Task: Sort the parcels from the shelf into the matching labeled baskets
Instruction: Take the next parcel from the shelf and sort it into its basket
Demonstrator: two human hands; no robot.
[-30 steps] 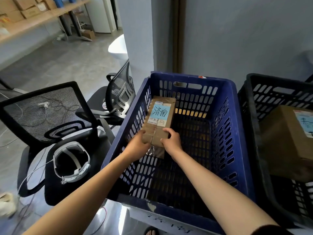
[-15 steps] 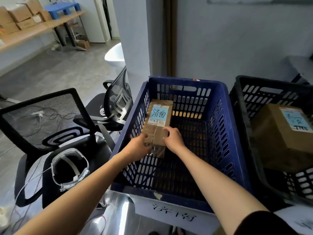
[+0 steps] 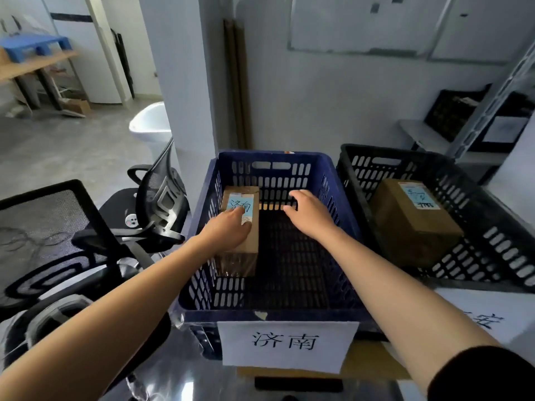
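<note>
Left hand (image 3: 228,228) rests flat on top of the brown cardboard parcel (image 3: 237,263), fingers relaxed. Right hand (image 3: 309,215) hovers apart to the parcel's right, loosely spread and holding nothing. The slotted dark-blue plastic basket (image 3: 275,314) holds the parcel against its left wall. The basket's white paper sign (image 3: 286,345) matches the parcel's light-blue label (image 3: 245,200).

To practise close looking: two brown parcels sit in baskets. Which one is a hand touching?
The narrow parcel in the blue basket: the left hand rests on its label. The bulkier parcel in the black basket lies untouched.
</note>
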